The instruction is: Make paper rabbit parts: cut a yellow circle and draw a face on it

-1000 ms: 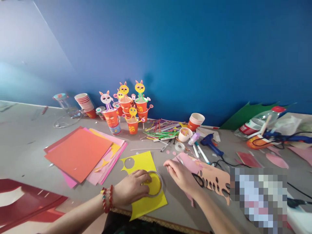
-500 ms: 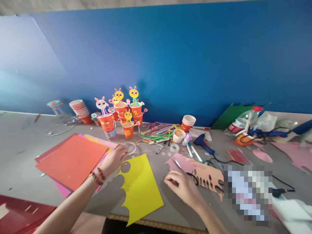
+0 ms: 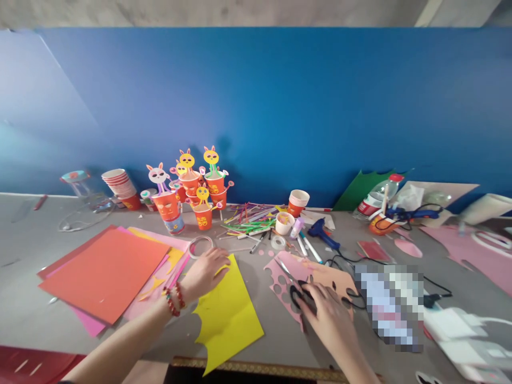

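A yellow paper sheet (image 3: 232,314) with scalloped cutouts along its left side lies in front of me. My left hand (image 3: 204,273), a red beaded bracelet on its wrist, rests over its upper left part with fingers stretched out. To the right, black-handled scissors (image 3: 283,266) lie across pink and peach cut paper (image 3: 336,277), blades pointing away from me to the left. My right hand (image 3: 326,309) has its thumb and fingers around the scissors' handles. A clear tape roll (image 3: 201,238) sits just beyond my left hand.
Stacked coloured paper (image 3: 108,272) lies at left. Behind stand cups with rabbit figures (image 3: 166,205), a cup stack (image 3: 120,186), and colourful sticks (image 3: 256,218). A blue glue gun (image 3: 324,233), its cord, a bottle (image 3: 376,197) and white plugs (image 3: 460,325) are at right.
My right hand has moved from beside the scissors onto their handles. My left hand has shifted from near the tape roll onto the yellow sheet. The view has turned slightly right.
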Motion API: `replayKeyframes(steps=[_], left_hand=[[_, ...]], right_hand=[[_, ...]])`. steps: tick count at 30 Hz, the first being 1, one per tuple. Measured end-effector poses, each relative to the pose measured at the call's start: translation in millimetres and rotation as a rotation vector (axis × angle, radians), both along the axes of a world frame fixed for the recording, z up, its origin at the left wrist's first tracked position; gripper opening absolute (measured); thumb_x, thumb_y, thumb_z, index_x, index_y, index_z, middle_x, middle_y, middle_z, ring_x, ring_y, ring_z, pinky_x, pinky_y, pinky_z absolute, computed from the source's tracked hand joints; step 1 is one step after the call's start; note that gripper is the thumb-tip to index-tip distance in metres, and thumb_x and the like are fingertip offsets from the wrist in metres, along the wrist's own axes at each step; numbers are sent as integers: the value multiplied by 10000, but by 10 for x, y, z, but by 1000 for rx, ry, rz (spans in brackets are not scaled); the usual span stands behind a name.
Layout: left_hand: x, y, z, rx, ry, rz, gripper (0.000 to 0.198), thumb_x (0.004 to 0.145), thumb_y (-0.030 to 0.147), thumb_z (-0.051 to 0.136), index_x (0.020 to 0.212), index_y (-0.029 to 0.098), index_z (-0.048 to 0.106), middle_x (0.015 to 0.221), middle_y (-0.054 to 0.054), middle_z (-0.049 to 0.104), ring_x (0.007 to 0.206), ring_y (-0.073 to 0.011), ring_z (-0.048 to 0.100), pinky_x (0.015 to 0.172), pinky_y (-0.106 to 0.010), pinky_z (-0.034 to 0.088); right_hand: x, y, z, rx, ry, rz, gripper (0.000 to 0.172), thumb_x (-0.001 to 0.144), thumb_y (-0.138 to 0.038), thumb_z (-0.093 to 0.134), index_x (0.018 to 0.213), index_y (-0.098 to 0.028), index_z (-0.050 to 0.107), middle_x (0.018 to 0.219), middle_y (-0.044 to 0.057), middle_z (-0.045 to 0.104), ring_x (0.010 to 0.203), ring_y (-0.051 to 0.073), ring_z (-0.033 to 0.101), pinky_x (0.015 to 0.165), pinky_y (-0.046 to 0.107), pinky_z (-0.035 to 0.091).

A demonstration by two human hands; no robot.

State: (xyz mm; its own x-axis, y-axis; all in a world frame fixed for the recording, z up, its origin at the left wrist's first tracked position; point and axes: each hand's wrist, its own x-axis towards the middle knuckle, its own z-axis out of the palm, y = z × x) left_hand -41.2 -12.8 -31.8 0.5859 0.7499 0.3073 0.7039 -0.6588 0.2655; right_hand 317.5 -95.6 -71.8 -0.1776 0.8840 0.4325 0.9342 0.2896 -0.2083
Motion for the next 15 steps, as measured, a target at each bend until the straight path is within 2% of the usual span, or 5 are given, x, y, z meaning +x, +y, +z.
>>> replayKeyframes(steps=[4, 7, 10, 12, 15], left_hand=[[154, -211, 6, -45, 40, -82, 208, 961, 308, 548, 1124, 237, 654, 1240, -78, 635, 1160, -260, 567, 1004, -410, 471], [93, -461, -53, -82, 84, -44, 476, 915, 495, 608, 1309, 229, 579, 1347, -120, 589, 1234, -333, 529, 1025, -498, 449], [-55, -650, -137, -139, 166, -29, 757, 834, 659, 632, 1452, 257, 459, 1491, -140, 472, 1357, -383, 423, 1116, -583, 336], [-146, -682, -178, -183, 211, -58, 793, 847, 679, 601, 1494, 268, 401, 1553, -138, 395, 1417, -372, 358, 1158, -579, 280], [-184, -619, -197, -226, 250, -69, 788, 884, 676, 546, 1516, 239, 370, 1591, -157, 323, 1451, -366, 312, 1165, -562, 281]], right_hand=[[-11, -1, -47, 58, -34, 10, 292, 1003, -434, 425, 1013, -220, 624, 974, 123, 719, 914, 307, 658, 776, 397, 498], [-3, -4, -99, 110, -49, 33, 326, 1019, -439, 391, 1049, -203, 614, 972, 120, 717, 900, 301, 657, 778, 400, 498], [0, -12, -163, 162, -54, 40, 311, 1017, -424, 409, 1056, -188, 607, 978, 121, 717, 914, 306, 652, 802, 419, 497], [-4, -16, -206, 195, -46, 37, 293, 1013, -412, 428, 1056, -184, 606, 986, 125, 716, 926, 311, 650, 821, 433, 494], [-10, -17, -247, 217, -22, 42, 269, 1007, -394, 446, 1067, -184, 603, 988, 126, 713, 931, 312, 651, 829, 441, 496]])
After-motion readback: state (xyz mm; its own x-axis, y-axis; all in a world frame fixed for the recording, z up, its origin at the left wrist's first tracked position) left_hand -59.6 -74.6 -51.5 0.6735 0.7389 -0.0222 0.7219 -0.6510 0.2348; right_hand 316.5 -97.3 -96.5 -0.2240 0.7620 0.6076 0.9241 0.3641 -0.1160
